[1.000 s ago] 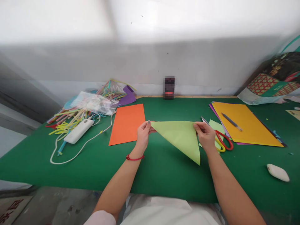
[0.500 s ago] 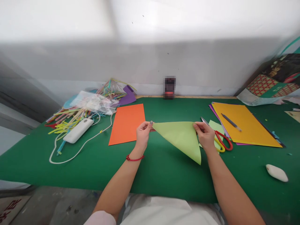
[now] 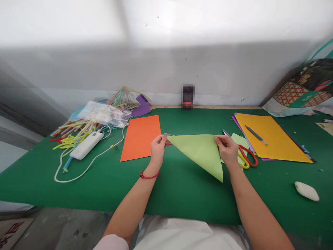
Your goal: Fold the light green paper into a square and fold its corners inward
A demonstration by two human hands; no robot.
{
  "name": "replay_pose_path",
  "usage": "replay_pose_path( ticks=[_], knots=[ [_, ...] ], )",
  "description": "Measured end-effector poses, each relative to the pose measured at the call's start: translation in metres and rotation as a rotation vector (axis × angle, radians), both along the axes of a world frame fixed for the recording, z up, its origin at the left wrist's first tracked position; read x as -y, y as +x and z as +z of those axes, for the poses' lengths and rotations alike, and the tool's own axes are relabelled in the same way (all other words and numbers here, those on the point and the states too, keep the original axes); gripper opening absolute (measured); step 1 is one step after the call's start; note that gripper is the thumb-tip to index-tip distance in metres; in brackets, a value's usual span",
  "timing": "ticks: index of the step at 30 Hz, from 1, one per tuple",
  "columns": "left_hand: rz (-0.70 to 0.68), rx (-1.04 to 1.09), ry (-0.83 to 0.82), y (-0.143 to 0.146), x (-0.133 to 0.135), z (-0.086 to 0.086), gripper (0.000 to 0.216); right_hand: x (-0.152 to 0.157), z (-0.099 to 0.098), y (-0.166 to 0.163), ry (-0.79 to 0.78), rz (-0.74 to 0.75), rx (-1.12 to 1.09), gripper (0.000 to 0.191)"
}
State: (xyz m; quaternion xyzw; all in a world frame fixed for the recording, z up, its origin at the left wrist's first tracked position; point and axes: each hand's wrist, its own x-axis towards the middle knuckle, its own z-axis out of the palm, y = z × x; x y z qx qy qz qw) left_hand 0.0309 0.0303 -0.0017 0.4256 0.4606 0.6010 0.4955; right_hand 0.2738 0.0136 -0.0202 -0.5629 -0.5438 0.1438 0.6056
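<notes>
A light green sheet of paper (image 3: 201,151), folded into a triangle, is held up between both hands over the green table. My left hand (image 3: 158,147) is closed, pinching its pointed left corner between thumb and fingers. At the upper right corner, my right hand (image 3: 227,148) pinches the paper, also closed. The lower tip hangs down toward me. Partly hidden behind my right hand and wrist lie scissors (image 3: 249,156) with red and yellow handles, on light green paper pieces (image 3: 239,139). An orange sheet (image 3: 142,137) lies flat beside my left hand.
At left are a white power bank (image 3: 87,144) with a cable and a heap of paper strips (image 3: 75,133) under clear plastic. Yellow sheets (image 3: 283,140) with a pen (image 3: 256,134) lie right, near a white case (image 3: 307,191). A phone (image 3: 187,97) leans against the wall.
My left hand has shifted very slightly left with the paper's corner, and its fingers have moved a little. My right hand holds the same spot.
</notes>
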Motion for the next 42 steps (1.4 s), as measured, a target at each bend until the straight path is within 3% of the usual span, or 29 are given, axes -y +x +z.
replay_pose_path(
  ticks=[7, 14, 20, 27, 36, 42],
  knots=[
    [-0.022, 0.073, -0.102, -0.001, -0.003, -0.004, 0.037, 0.000, -0.001, -0.002, 0.007, 0.012, 0.020, 0.030],
    [0.039, 0.150, -0.082, -0.002, -0.005, -0.007, 0.031, 0.001, -0.003, -0.008, -0.040, 0.043, 0.008, 0.027],
    [-0.113, 0.080, -0.072, 0.002, -0.003, -0.007, 0.045, 0.002, -0.001, -0.006, -0.009, -0.003, 0.008, 0.023],
    [-0.167, 0.128, -0.263, 0.017, 0.007, -0.012, 0.043, 0.004, 0.000, -0.008, -0.017, 0.009, 0.035, 0.025],
    [-0.096, 0.040, -0.158, 0.012, 0.000, -0.015, 0.040, 0.005, 0.001, -0.012, -0.029, 0.067, 0.013, 0.021],
    [-0.062, 0.002, -0.084, 0.009, 0.002, -0.011, 0.042, 0.003, 0.001, -0.008, 0.006, 0.000, 0.024, 0.019]
  ],
)
